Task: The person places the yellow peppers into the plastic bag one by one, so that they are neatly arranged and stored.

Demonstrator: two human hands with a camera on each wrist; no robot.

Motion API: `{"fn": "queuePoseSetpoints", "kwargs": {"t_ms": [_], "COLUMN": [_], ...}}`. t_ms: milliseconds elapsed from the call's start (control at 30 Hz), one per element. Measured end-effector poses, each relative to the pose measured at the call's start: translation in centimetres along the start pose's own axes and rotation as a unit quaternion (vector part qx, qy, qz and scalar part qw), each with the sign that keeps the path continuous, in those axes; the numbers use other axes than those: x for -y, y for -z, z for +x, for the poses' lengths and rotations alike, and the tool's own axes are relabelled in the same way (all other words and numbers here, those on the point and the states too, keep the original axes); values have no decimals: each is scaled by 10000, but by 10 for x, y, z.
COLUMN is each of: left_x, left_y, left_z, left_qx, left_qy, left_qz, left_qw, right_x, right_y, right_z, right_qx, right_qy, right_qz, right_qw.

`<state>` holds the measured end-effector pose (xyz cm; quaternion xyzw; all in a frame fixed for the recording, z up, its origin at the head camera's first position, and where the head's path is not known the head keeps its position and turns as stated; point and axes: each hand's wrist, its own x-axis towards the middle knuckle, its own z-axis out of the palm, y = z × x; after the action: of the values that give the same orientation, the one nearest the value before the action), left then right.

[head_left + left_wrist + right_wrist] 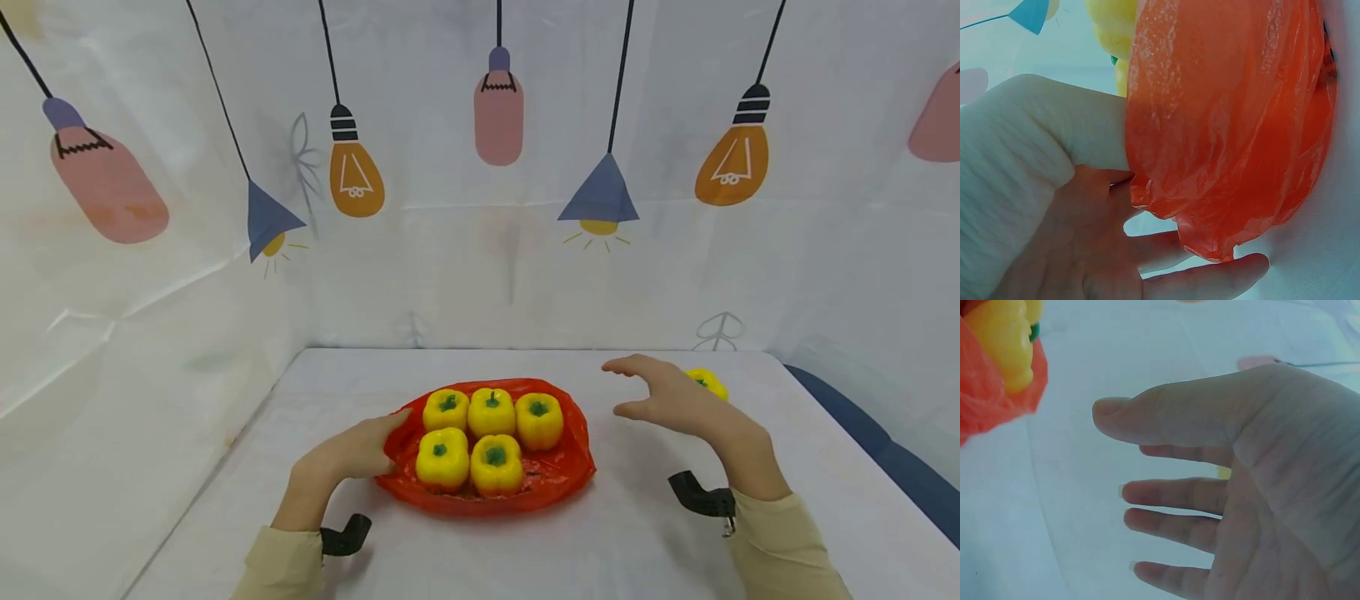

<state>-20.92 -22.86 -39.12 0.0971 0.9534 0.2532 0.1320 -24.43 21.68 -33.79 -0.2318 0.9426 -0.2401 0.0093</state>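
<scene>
A red plastic bag (558, 479) lies spread with its mouth up on the table, holding several yellow bell peppers (497, 465) with green stems. My left hand (356, 450) grips the bag's left edge. In the left wrist view the thumb goes in behind the red plastic (1222, 125), while the other fingers (1204, 278) lie along its outside. To the right of the bag, my right hand (675, 400) hovers with thumb and fingers spread apart, nothing between them. Another yellow bell pepper (708, 383) sits behind the right hand, partly hidden by it.
The table (480, 558) has a white cover. A white sheet printed with lamps and bulbs hangs behind it (450, 275) and along the left side. A dark blue seat or cushion (862, 425) stands beyond the table's right edge.
</scene>
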Motion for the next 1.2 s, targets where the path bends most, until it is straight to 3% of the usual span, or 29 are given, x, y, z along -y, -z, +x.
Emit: {"fn": "queuePoseSetpoints", "kwargs": {"t_ms": [533,767,1200], "left_x": [3,4,3], "left_y": [0,-1,-1], "left_z": [2,3,2], "left_qx": [18,9,-18], "left_qy": [-38,-64,-51], "left_qz": [-18,-17,-1], "left_qw": [10000,10000,10000], "right_x": [-69,-102,-109], "right_y": [14,13,8], "right_z": [-6,-14,-18], "right_qx": [-430,-238,-201], "right_qy": [-453,-669,-920], "right_qz": [-608,-310,-139], "right_qw": [9962,9970,9955]}}
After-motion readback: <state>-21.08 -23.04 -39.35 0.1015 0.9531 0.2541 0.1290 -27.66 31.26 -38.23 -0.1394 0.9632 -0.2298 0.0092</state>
